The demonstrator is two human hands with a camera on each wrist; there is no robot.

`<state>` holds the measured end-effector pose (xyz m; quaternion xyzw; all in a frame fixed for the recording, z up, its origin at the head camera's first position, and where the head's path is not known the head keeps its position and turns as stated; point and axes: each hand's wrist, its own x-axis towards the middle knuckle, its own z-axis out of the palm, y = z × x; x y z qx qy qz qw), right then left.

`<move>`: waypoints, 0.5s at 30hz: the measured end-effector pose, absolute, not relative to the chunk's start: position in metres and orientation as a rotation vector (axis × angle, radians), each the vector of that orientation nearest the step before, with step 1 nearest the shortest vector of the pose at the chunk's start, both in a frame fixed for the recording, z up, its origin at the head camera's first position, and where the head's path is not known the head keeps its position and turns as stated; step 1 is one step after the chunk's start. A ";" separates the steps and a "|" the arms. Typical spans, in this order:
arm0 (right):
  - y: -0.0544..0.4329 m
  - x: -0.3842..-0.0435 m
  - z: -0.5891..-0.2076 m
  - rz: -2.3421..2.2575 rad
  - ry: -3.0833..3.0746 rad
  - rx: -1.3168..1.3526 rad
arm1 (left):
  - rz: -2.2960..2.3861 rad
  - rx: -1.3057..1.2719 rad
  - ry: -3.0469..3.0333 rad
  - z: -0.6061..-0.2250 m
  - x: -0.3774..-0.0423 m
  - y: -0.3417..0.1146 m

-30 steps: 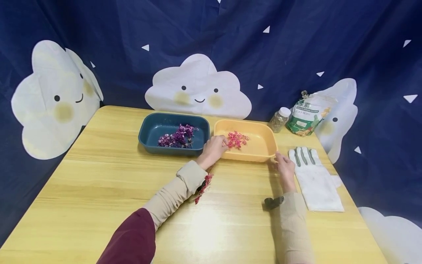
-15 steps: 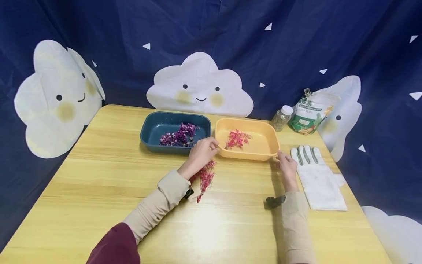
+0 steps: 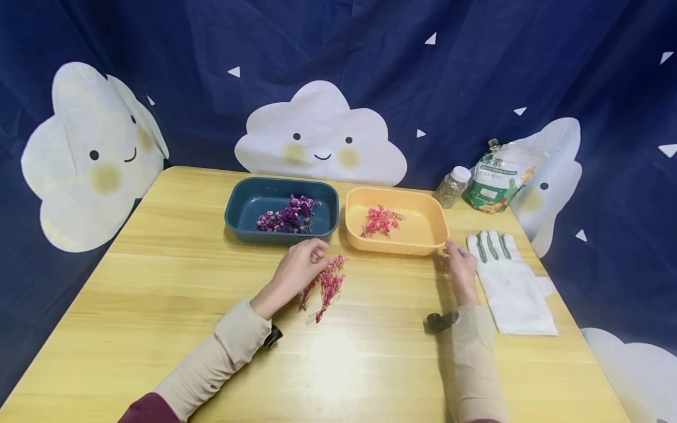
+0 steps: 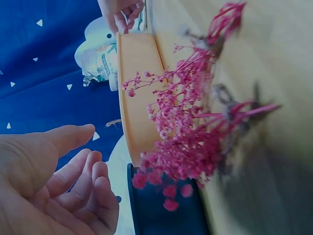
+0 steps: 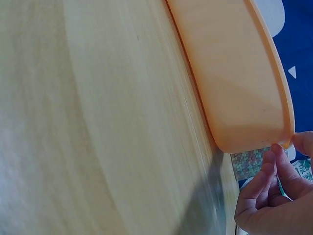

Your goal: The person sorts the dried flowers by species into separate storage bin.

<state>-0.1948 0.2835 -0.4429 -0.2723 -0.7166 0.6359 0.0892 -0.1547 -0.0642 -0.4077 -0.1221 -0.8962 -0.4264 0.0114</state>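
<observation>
My left hand [image 3: 298, 267] hovers by two bunches of pink dried flowers [image 3: 331, 285] on the table. Its fingers are loosely bent, and the left wrist view shows nothing between them and the thumb; the bunches [image 4: 181, 132] lie beyond it. At the front right corner of the yellow tray [image 3: 394, 248], my right hand [image 3: 460, 267] pinches the rim between thumb and fingers, as the right wrist view shows. A sprig of pink flowers [image 3: 382, 221] lies inside that tray. Purple dried flowers [image 3: 288, 216] lie in the dark blue tray [image 3: 238, 226] to its left.
A lidded jar [image 3: 452, 189] and a white and green pouch [image 3: 494, 182] stand at the back right. White gloves [image 3: 515, 294] lie at the right edge of the wooden table [image 3: 132, 276]. A dark blue curtain with clouds hangs behind.
My left hand has left the yellow tray's near left side, where the pink sprig lies, and moved left and toward me to the pink bunches. My right hand stays at the rim.
</observation>
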 end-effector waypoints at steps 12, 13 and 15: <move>0.283 -0.196 -0.443 1.856 -2.177 -0.846 | -1.345 -0.287 -2.796 -0.422 -0.119 -0.095; 0.283 -0.196 -0.443 1.854 -2.175 -0.840 | -1.335 -0.282 -2.801 -0.423 -0.116 -0.098; 0.283 -0.196 -0.443 1.866 -2.173 -0.838 | -1.313 -0.271 -2.810 -0.425 -0.111 -0.102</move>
